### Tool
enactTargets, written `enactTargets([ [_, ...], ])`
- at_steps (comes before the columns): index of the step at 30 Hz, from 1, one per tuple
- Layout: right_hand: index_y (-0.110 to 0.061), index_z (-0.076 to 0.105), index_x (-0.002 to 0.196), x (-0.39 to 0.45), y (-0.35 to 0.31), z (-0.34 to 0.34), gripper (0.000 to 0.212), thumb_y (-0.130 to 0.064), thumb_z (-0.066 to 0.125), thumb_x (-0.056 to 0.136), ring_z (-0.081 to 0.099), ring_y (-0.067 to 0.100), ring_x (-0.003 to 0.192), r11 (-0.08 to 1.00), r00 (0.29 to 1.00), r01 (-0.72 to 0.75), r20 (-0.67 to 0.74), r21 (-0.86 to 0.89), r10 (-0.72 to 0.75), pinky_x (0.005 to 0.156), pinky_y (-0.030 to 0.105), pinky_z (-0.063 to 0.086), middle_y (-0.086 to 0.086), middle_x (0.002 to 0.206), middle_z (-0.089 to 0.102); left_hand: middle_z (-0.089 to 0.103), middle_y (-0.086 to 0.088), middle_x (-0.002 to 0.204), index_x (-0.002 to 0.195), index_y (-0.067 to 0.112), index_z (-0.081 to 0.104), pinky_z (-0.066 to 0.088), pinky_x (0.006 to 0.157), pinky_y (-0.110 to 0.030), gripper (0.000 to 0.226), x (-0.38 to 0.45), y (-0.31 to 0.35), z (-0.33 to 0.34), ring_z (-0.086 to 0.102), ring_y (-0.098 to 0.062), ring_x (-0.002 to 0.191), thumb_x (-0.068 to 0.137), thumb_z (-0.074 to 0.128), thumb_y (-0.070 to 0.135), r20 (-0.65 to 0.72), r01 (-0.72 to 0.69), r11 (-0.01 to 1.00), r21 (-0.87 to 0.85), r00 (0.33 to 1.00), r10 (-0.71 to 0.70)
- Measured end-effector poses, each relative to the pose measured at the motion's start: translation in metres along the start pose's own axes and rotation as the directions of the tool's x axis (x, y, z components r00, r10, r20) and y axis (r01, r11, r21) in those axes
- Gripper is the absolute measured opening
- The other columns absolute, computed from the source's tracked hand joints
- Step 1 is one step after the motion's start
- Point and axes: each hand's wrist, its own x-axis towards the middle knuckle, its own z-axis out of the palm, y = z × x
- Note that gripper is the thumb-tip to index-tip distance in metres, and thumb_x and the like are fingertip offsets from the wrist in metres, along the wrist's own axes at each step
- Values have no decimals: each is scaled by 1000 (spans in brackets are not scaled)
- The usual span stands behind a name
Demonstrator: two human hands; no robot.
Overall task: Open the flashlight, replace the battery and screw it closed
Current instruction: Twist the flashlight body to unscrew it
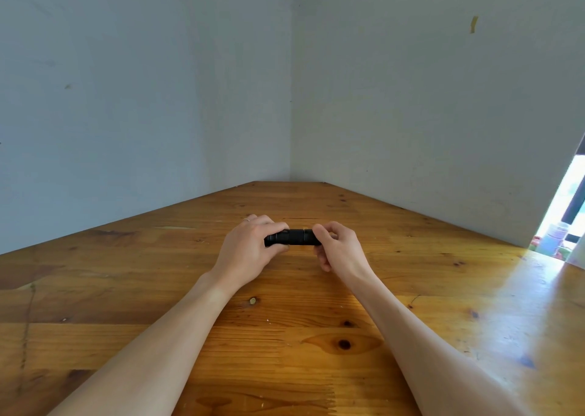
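Now I hold the flashlight (292,237) at each end, left hand (250,251) and right hand (338,246) curled tight; it looks small, hard, light and smooth.

Daylight scene, evenly bright, soft. Main light enters from a bright opening (566,206) at the right edge, blown out to near white there. It throws a glossy glare streak across the wooden table (506,314) on the right side. Walls (142,99) look flat, pale blue-grey, slightly darker toward the left. Shadows faint, only soft dark patches under the forearms. Wide-angle distortion: table edges and wall lines bend near the frame borders. Focus fairly sharp at centre, softer at the edges; things past the opening are blurred.
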Motion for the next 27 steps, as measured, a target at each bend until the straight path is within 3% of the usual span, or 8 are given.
enactTargets([
  [3, -14, 64, 115, 0, 0, 0, 25, -34, 51, 104, 53, 10, 52, 999, 1000, -27, -5, -27, 27, 46, 19, 45, 4, 72, 64, 58, 18, 85, 104, 39, 68, 42, 66, -26, 16, 0, 0, 0, 48, -6, 82, 88, 67, 40, 6, -8, 1000, 8, 1000, 8],
  [8, -20, 62, 104, 1, 1, -1, 8, -21, 55, 102, 56, 16, 61, 999, 999, 41, 5, -20, -41, 56, 27, 51, 10, 84, 67, 58, 18, 85, 104, 39, 68, 41, 65, -26, 17, 0, 0, -1, 48, -7, 82, 87, 68, 39, 4, 4, 1000, 2, 1000, -4],
  [13, -16, 63, 110, 2, 3, 1, 21, -33, 52, 103, 52, 7, 45, 1000, 1000, -6, -8, -12, 6, 45, 20, 47, 3, 69, 64, 57, 19, 84, 104, 39, 68, 38, 64, -23, 17, 0, 0, -1, 48, -6, 81, 87, 67, 39, 0, -3, 1000, 0, 1000, 3],
  [19, -19, 62, 103, 4, 3, 0, 8, -21, 54, 102, 56, 14, 58, 999, 999, 40, 0, -11, -40, 53, 25, 52, 7, 78, 66, 58, 19, 86, 106, 38, 69, 37, 65, -24, 19, 0, 0, -1, 48, -7, 83, 87, 69, 37, 3, 6, 1000, -1, 1000, -6],
  [24, -15, 62, 113, 3, 4, 1, 24, -33, 50, 104, 54, 10, 48, 1000, 1000, -7, -9, -12, 7, 47, 22, 49, 3, 68, 64, 58, 19, 85, 106, 38, 69, 39, 65, -25, 18, 0, 2, -1, 48, -7, 82, 88, 68, 37, 7, -4, 1000, -6, 1000, 4],
  [27, -15, 62, 109, 3, 4, 0, 17, -27, 52, 104, 55, 11, 53, 999, 1000, 18, -3, -27, -18, 52, 23, 51, 6, 74, 66, 58, 18, 85, 106, 37, 69, 39, 65, -26, 19, 0, 2, -1, 48, -8, 82, 87, 69, 36, 5, -3, 1000, -11, 1000, 3],
])
